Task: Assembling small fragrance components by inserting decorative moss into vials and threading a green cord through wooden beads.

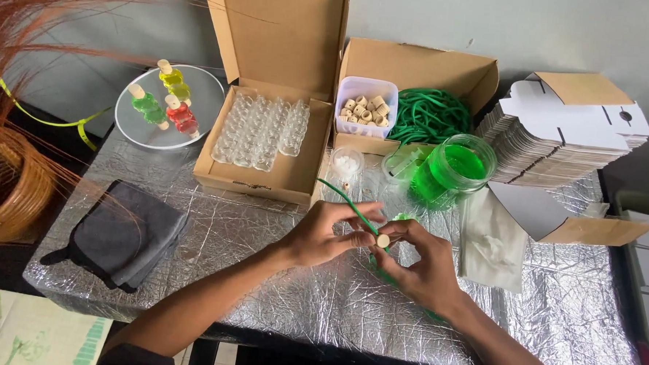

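Both hands meet in the lower middle of the frame, above the worktop, which is covered with a wrinkled silver foil. The left hand is closed around a thin green cord; the cord goes up and to the left from the fingers. The right hand is also closed, and its fingers pinch a small bottle with a cork stopper. Only the pale round top of the cork shows between the two hands, the rest of the bottle is hidden by the fingers. The two hands are touching each other at the fingertips.

Just above the hands, in the middle of the frame, stands a glass jar of green liquid. Left of it is an open cardboard box with rows of empty small glass bottles. Behind the jar, a second box holds a plastic tub of corks and a coil of green cord. In the upper left, a round mirror plate carries three filled bottles: green, yellow and red. A dark grey cloth lies at the left on the foil. A stack of flat white cartons is at the upper right, and a white cloth lies just right of the hands.
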